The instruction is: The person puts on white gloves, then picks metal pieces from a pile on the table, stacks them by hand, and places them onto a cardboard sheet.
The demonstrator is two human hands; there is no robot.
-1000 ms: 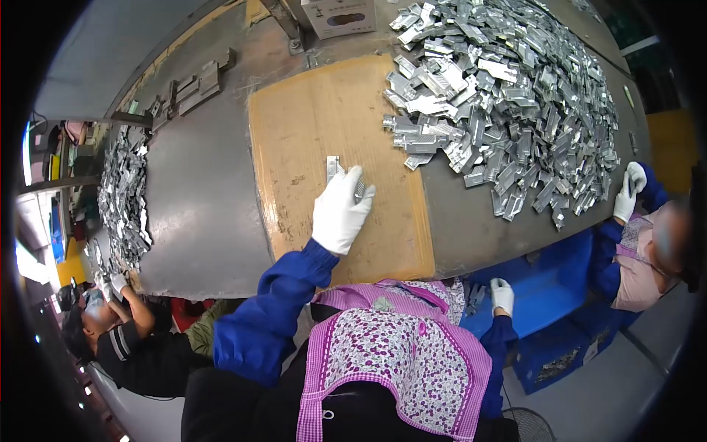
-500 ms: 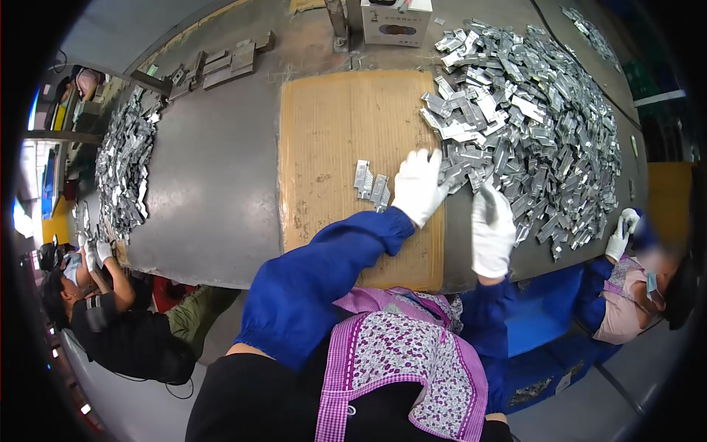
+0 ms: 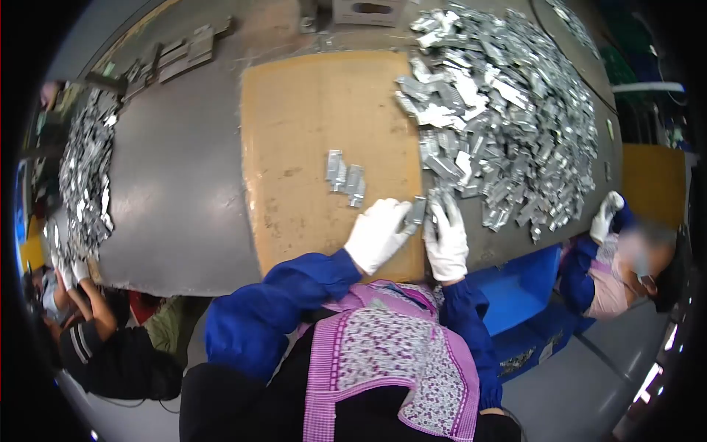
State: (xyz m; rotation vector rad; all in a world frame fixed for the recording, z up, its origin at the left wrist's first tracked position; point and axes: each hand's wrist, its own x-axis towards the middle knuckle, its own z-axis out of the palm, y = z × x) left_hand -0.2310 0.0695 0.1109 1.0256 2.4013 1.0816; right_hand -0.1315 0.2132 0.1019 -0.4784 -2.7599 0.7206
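Observation:
My left hand (image 3: 380,234), in a white glove, pinches a small metal part (image 3: 417,211) between thumb and fingers, low on the right side of the cardboard sheet (image 3: 287,132). Just right of it is my right hand (image 3: 446,237), also gloved, its fingers drawn together near the part; whatever lies between them is too blurred to make out. Two metal pieces (image 3: 336,170) (image 3: 354,184) lie side by side on the cardboard, up and left of my left hand. A large pile of metal parts (image 3: 515,118) spreads beyond my right hand.
A second pile of parts (image 3: 87,169) lies at the far left, near a co-worker's hands (image 3: 70,272). Metal blocks (image 3: 184,55) and a box (image 3: 368,11) stand at the back. Another co-worker (image 3: 615,258) sits at the right, beside blue bins (image 3: 515,291).
My right hand rose from the blue bin to the pile, then came back toward my body. My left hand left the pieces on the cardboard, reached to the pile and drew back with a part.

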